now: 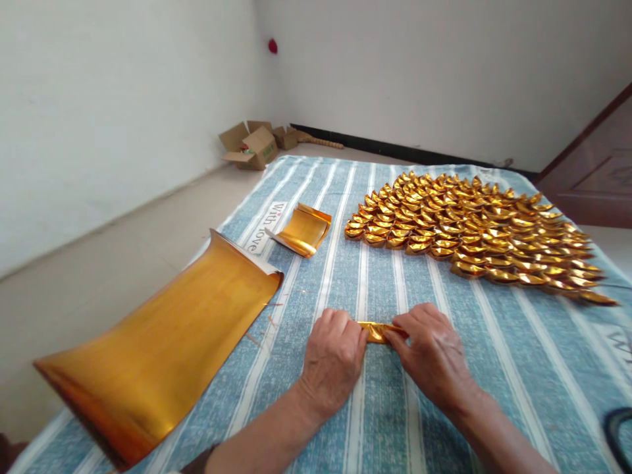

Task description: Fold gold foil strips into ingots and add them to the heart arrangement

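Note:
Between my two hands, low over the striped cloth, is a narrow folded strip of gold foil paper (376, 332). My left hand (336, 349) is closed on its left end, with the fingertips partly hidden behind the knuckles. At the right end, my right hand (429, 345) pinches the strip between thumb and fingers. To the left lies a large curled sheet of gold foil paper (162, 329). A smaller stack of curled gold paper (305, 230) sits beyond it. Many folded gold paper ingots (459, 224) stand packed in rows at the back right.
A blue and white striped cloth (301, 395) covers the table. An open cardboard box (254, 146) is on the floor in the far corner. A dark curved object (615, 431) shows at the lower right edge. A reddish-brown door (597, 164) stands at right.

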The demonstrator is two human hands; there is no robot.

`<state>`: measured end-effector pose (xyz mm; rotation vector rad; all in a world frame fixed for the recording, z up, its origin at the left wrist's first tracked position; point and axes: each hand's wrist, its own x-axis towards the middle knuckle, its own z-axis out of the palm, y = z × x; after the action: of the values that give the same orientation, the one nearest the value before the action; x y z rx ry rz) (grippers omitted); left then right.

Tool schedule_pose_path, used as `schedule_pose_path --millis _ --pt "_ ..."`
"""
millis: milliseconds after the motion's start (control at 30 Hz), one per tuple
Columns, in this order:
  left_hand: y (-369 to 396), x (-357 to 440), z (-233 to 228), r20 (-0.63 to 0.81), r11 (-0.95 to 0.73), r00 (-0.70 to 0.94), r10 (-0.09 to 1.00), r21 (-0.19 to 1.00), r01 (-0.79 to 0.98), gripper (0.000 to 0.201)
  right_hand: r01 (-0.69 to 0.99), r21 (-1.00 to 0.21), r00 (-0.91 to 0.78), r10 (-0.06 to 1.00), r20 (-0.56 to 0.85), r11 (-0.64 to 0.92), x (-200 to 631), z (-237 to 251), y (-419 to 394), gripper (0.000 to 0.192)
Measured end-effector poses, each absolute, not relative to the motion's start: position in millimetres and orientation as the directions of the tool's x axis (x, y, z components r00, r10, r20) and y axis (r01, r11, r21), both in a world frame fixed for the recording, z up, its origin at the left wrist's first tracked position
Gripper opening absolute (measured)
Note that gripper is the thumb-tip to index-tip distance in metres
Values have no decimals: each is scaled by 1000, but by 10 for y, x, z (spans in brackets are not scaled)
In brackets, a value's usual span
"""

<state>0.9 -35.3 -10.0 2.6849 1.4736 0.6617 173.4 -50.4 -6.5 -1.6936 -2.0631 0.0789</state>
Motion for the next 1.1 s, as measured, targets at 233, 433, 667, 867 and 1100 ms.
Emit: schedule_pose_path --millis 233,433,667,867,1100 --pt "-351 13 -91 379 -564 469 798 193 803 30 898 -355 -124 925 360 259 1746 -73 -499 21" --pt "-341 15 -94 361 -562 477 801 178 808 29 899 -353 -126 924 362 261 1754 -91 -496 22" --pt "-334 17 -100 361 -567 497 789 118 815 26 907 -343 -125 932 339 246 1748 -80 -500 20" --pt "-333 15 -130 387 -574 501 774 97 813 24 913 -318 -137 926 352 256 1747 -81 -494 22" --pt "-337 18 -131 359 -562 495 791 107 820 23 916 -305 -141 921 364 261 1742 -77 -498 19"
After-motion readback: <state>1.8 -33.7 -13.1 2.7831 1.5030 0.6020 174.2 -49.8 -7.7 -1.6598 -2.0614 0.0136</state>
